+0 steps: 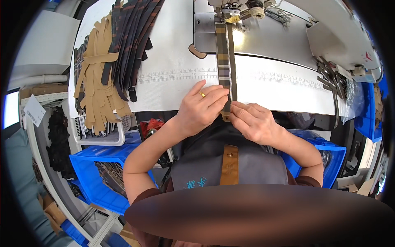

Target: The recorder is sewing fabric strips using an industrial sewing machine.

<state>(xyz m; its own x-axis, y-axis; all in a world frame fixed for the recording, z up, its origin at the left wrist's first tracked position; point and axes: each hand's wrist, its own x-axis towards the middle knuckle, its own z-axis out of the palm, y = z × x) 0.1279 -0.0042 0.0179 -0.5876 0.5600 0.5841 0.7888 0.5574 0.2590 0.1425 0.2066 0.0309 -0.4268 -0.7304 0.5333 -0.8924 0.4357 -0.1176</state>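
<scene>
A plaid fabric strip [223, 53] runs from beneath the sewing machine's needle area [230, 16] down toward me. Along its right side lies a dark zipper [233, 61] with silvery metal teeth. My left hand [200, 106], with a ring on one finger, presses its fingertips together on the strip's left side near the table's front edge. My right hand [254, 123] pinches the lower part of the zipper from the right. The fingertips of both hands almost meet over the teeth. The strip's lower end hangs past the table edge between them.
Dark plaid strips [133, 37] and tan strips [98, 78] are piled at the table's left. Scissors [277, 16] lie by the machine. Loose zippers [329, 74] hang at the right. Blue bins [103, 154] stand below, and printed rulers [177, 75] cross the white table.
</scene>
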